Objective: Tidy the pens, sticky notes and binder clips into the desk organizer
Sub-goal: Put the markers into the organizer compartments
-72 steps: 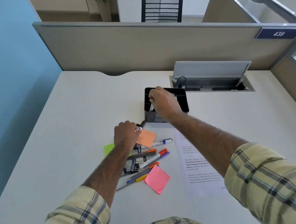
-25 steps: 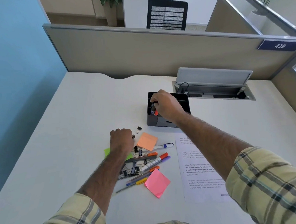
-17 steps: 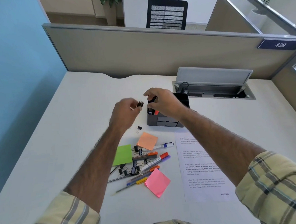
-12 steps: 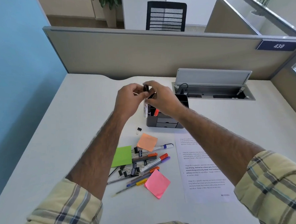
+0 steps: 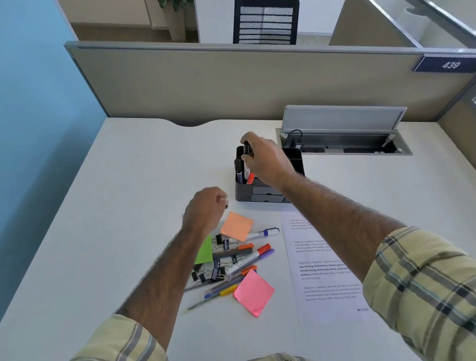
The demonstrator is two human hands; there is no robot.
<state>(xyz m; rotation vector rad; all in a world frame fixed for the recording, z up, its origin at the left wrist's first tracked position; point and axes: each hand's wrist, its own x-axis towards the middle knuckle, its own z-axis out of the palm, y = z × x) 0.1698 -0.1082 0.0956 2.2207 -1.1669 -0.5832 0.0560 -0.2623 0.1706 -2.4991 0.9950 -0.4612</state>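
The dark grey desk organizer [image 5: 265, 197] stands mid-desk with two markers [image 5: 244, 173] upright in its front-left slot. My right hand [image 5: 266, 162] hovers over it and pinches a black binder clip [image 5: 247, 148]. My left hand [image 5: 205, 209] is lower, fingers curled and blurred, its fingertips at a small binder clip [image 5: 226, 206] on the desk; whether it holds that clip is unclear. Below lie an orange sticky note [image 5: 237, 226], a green one [image 5: 204, 249], a pink one [image 5: 253, 292], several pens [image 5: 243, 256] and several binder clips [image 5: 215, 272].
A printed sheet of paper [image 5: 324, 267] lies right of the pile, partly under my right forearm. An open cable tray [image 5: 342, 144] with its lid raised sits behind the organizer. A beige partition [image 5: 226, 81] bounds the desk's far edge.
My left hand lifted a binder clip from the pile and passed it to my right hand above the organizer. The left hand has since dropped back down toward the small clip on the desk.
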